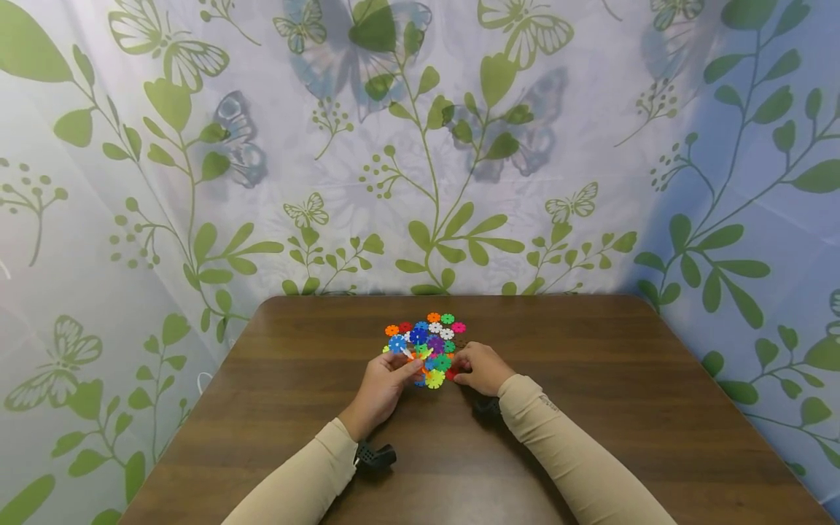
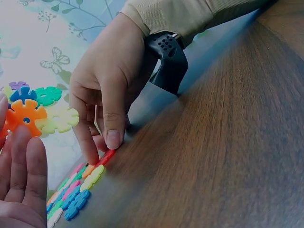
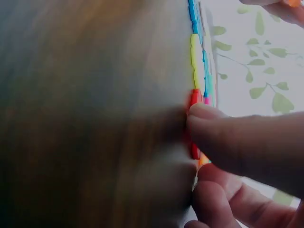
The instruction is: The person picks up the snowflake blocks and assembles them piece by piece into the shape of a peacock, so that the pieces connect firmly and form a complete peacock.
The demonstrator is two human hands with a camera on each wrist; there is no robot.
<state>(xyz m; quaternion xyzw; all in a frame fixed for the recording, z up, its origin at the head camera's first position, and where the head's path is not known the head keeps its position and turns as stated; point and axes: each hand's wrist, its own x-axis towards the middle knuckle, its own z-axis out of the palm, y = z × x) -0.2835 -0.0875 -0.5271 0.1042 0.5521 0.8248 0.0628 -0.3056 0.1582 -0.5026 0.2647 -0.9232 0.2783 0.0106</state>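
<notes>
Pinching joined discs [image 2: 35, 113], left hand [image 1: 385, 379], right hand [image 1: 484, 369] gripping red disc [image 2: 107, 157]

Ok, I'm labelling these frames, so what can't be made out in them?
Left wrist view: all of the left hand, cut off by the picture's edge.
Right wrist view: part of the red piece, behind the right hand; the table's grain, blurred.
Head view: how many flower-shaped pieces; small and overlapping.
</notes>
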